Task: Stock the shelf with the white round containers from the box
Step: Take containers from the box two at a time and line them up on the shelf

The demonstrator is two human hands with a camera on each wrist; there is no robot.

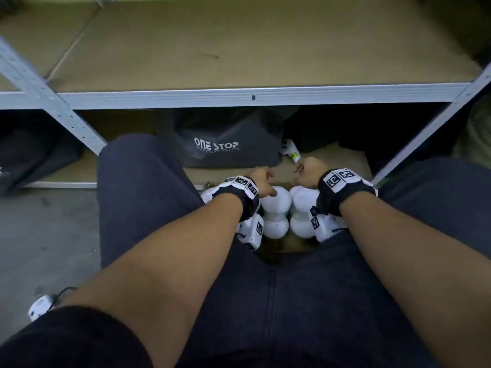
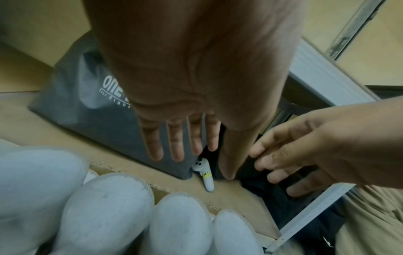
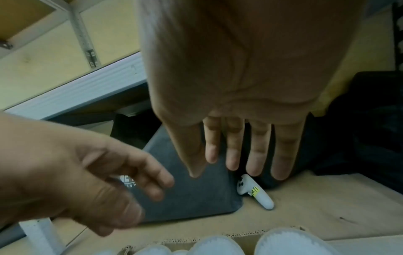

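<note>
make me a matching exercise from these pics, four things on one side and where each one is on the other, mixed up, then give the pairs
Things
1. white round containers
2. grey bag
3. white controller
4. left hand

Places
A. lying on the lower shelf board, just right of the bag
B. packed in the open cardboard box
C. standing on the lower shelf, printed ONE STOP
D. over the box, fingers loose, holding nothing

Pairs: 1-B, 2-C, 3-A, 4-D
</note>
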